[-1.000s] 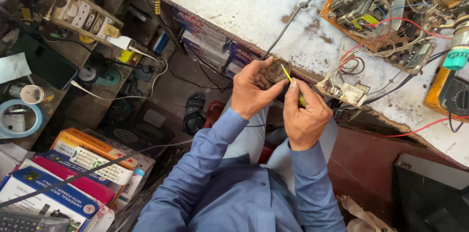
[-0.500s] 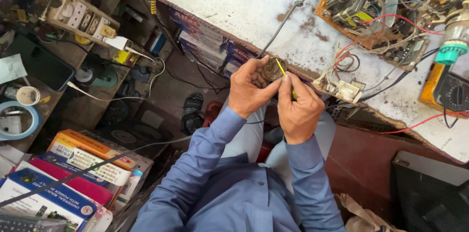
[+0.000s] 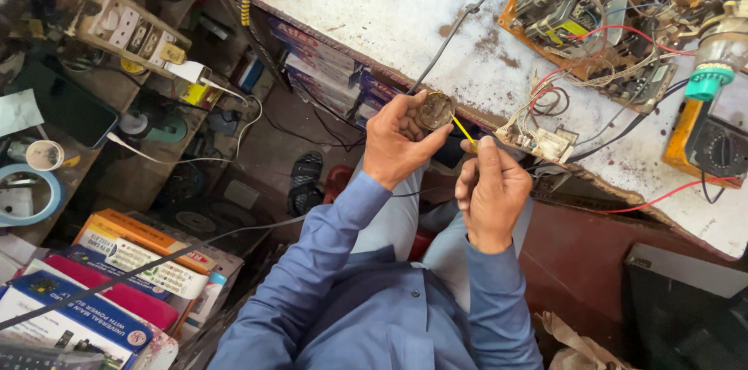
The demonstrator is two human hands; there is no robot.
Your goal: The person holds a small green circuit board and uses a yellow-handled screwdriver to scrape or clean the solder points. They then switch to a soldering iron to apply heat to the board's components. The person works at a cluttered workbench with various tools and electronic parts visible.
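The left hand (image 3: 399,144) is closed around a small round brass-coloured metal part (image 3: 434,110), thumb and fingers curled about its rim so that its flat face turns up toward the camera. The part is held in the air just off the near edge of the worn white workbench top (image 3: 405,23), over the person's lap, and rests on nothing.

The right hand (image 3: 491,191) lies just to the right of the left and slightly nearer the body. Its thumb and fingers are pinched together on a thin yellow rod-like tool (image 3: 464,132). The tool's long axis runs diagonally, rising from the right hand up and left toward the round part, and its far end lies at or just beside the part's right edge; actual contact cannot be told at this size. The part thus lies up and left of the right hand, along the line of the tool.

Both forearms, in blue shirt sleeves (image 3: 327,261), converge from the body toward the bench edge, wrists bent inward and the two hands near each other but apart.

On the bench just right of the hands sits a small white wired component (image 3: 545,140); a thin black cable (image 3: 460,27) crosses the benchtop down toward the hands.
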